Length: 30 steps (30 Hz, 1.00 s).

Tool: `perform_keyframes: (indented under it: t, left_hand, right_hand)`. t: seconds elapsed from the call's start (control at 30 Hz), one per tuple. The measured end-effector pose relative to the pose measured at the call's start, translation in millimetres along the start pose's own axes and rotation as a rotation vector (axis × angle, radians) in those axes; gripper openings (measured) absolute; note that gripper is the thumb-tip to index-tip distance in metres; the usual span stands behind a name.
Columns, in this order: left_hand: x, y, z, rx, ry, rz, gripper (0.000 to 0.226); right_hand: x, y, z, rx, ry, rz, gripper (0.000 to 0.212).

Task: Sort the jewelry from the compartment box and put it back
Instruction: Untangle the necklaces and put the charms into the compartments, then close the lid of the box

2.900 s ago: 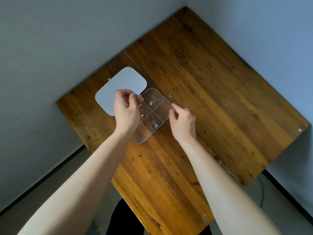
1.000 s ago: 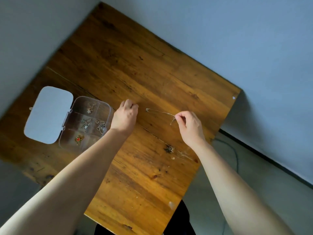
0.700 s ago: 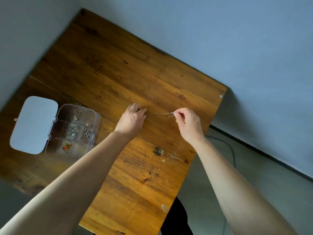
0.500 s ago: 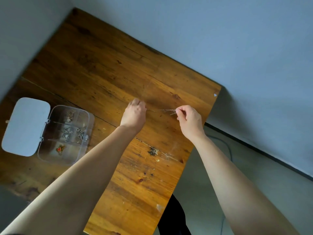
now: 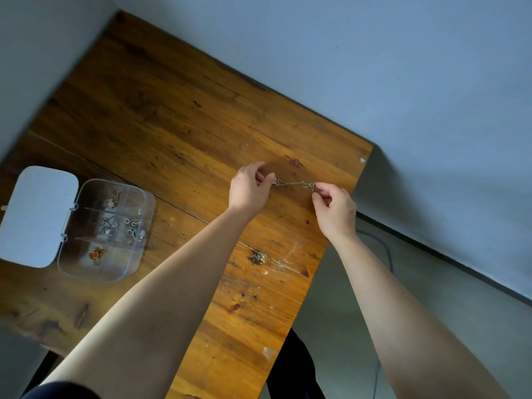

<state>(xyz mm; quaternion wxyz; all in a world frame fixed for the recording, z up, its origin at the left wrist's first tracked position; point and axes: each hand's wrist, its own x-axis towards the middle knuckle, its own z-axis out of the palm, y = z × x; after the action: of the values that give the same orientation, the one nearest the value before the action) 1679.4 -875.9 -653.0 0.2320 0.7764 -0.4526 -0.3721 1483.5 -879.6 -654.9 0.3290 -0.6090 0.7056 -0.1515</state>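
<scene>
Since half a second earlier the hands had drawn a little further apart: the left hand [image 5: 249, 191] and right hand [image 5: 335, 210] each pinched one end of a thin chain [image 5: 293, 184], stretched taut above the wooden table [image 5: 172, 110]. Well to the left, the clear compartment box [image 5: 106, 228] lay open, holding small jewelry pieces [image 5: 108, 226], its white lid [image 5: 37, 217] flat. Grey walls [image 5: 374, 67] stood behind.

The compartment box [image 5: 106, 228] lies on the table [image 5: 178, 116], left of the chain [image 5: 293, 183].

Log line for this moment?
left hand: pinches chain | right hand: pinches other end | box: open
</scene>
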Motion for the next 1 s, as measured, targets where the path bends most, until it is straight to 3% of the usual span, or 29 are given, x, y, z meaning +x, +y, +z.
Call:
perform_keyframes:
  t: [0.17, 0.33, 0.57, 0.7, 0.8, 1.0]
  left_hand:
    - [-27, -14, -53, -0.066, 0.085, 0.069, 0.031]
    - [-62, -53, -135, -0.068, 0.359, 0.092, 0.024]
    - [-105, -148, -247, -0.139, 0.805, -0.401, 0.047]
    - [-113, -198, -273, -0.458, 0.907, -0.849, 0.072]
    - [-113, -221, -272, -0.600, 0.947, -0.916, 0.080]
    - [-104, -237, -282, -0.987, 0.939, -0.863, 0.083]
  right_hand:
    - [-11, -35, 6, 0.026, 0.097, -0.025, 0.016]
    - [-21, -97, 47, 0.089, -0.028, -0.134, 0.014]
    - [-62, -189, 134, 0.145, -0.278, -0.289, 0.025]
    - [-79, -209, 173, 0.087, -0.400, -0.336, 0.043]
    - [-86, -212, 190, 0.043, -0.455, -0.359, 0.048]
    - [-89, -208, 193, 0.144, -0.410, -0.272, 0.037]
